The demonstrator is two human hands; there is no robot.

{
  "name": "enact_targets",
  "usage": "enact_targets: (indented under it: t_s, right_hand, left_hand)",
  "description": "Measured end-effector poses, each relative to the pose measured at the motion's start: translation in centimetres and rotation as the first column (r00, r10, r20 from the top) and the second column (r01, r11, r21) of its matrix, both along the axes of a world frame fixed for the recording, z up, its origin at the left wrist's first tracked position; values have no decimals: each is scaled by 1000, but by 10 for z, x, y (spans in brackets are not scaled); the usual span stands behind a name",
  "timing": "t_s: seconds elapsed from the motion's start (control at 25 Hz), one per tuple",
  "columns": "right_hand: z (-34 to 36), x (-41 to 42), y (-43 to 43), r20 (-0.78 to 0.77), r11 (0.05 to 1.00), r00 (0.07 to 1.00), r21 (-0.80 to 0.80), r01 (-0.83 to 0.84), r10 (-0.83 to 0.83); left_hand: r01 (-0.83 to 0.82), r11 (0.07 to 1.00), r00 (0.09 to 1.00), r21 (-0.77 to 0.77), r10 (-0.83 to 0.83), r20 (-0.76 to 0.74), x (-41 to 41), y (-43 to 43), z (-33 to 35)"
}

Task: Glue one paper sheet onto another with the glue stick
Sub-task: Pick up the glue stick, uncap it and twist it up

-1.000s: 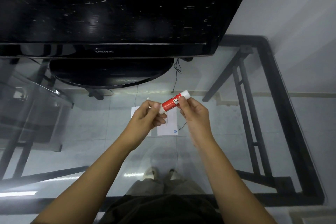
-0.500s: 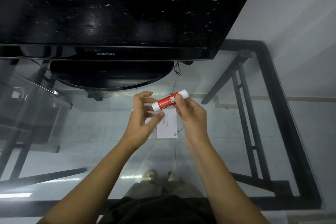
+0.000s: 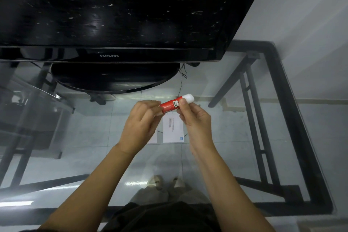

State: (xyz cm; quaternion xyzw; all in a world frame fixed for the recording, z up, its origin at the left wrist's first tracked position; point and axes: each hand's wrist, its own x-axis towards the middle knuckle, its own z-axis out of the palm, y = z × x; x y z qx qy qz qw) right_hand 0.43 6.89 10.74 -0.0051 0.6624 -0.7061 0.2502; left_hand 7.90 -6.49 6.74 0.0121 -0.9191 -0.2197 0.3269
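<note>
A home living room, seen over a television stand.
A large black Samsung flat-screen television (image 3: pixel 113 15) stood on a clear glass tabletop with a black metal frame (image 3: pixel 293 118); pale glossy floor tiles (image 3: pixel 90 132) and a plain white wall (image 3: pixel 310 34) showed beyond.

Person: both forearms bare, no sleeves visible; dark garment (image 3: pixel 165 216) at waist, grey-beige trousers (image 3: pixel 150 194), pale shoes (image 3: pixel 156 181) seen through glass

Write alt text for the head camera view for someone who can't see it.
Two bare hands hold a red glue stick above a glass table, left hand at one end, right hand on the barrel. Two paper sheets lie below; a black television stands behind.
</note>
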Motion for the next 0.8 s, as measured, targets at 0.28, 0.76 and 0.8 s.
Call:
enact_targets:
  t_s: [0.28, 0.76, 0.8]
  right_hand:
    - [2, -4, 6, 12, 1000, 1000, -20, 18, -18]
    - [1, -4, 6, -12, 999, 999, -8, 36, -36]
    - [0, -4, 7, -15, 999, 999, -4, 36, -36]
  left_hand:
    - [-108, 317, 959, 942, -215, 182, -1, 7, 24]
    - [-146, 327, 975, 934, -112, 192, 3, 14, 18]
    - [-126, 326, 979, 937, -112, 171, 2, 12, 21]
